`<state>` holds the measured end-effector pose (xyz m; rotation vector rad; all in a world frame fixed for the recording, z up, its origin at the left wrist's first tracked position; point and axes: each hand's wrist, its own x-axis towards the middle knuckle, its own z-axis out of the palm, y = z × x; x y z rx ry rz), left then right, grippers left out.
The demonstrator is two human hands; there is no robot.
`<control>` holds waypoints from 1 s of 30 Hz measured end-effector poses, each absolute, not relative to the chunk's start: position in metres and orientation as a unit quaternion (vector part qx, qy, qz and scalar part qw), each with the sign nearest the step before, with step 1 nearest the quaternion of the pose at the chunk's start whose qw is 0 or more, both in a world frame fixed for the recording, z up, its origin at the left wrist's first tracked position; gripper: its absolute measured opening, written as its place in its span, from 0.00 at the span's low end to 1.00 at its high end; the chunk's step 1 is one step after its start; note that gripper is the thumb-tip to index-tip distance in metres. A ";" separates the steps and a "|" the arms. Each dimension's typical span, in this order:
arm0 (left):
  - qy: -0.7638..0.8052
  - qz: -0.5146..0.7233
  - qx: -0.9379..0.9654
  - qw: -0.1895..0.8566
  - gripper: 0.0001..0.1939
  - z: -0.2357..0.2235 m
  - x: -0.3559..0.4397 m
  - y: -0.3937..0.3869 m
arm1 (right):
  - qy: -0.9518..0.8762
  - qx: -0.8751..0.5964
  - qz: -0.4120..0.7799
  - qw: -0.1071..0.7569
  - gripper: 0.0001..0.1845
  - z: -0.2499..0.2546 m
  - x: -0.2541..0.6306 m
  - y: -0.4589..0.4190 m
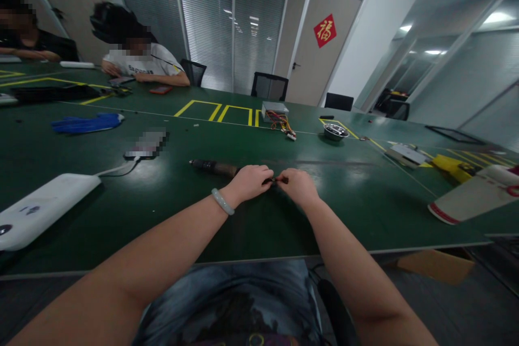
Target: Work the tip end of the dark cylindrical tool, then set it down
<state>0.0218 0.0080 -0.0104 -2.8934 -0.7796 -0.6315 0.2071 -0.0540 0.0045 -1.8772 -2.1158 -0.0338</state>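
Observation:
My left hand point(249, 183) and my right hand point(299, 186) meet over the green table point(251, 221), both with fingers pinched on a small dark part point(276, 179) between them. A pale bangle sits on my left wrist. A dark cylindrical tool point(213, 166) lies on the table just left of my left hand and runs under it. I cannot tell whether the small part is joined to the tool.
A white power bank point(44, 208) with a cable and a phone point(146, 146) lie at left, blue gloves point(87, 123) farther back. A metal bowl point(334, 131) and a power supply with wires point(275, 113) sit behind. Two people sit at far left. A white roll point(474, 194) lies at right.

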 end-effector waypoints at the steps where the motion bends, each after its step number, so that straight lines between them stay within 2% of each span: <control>1: -0.255 -0.206 -0.944 0.037 0.06 -0.010 0.022 0.008 | -0.737 -0.657 -0.011 0.157 0.07 0.004 0.207 -0.054; 13: -0.253 -0.214 -0.943 0.023 0.06 -0.012 0.021 0.007 | -0.734 -0.654 0.002 0.182 0.07 0.000 0.206 -0.054; 30: -0.262 -0.218 -0.940 0.010 0.06 -0.015 0.022 0.010 | -0.737 -0.657 -0.012 0.161 0.07 -0.001 0.202 -0.052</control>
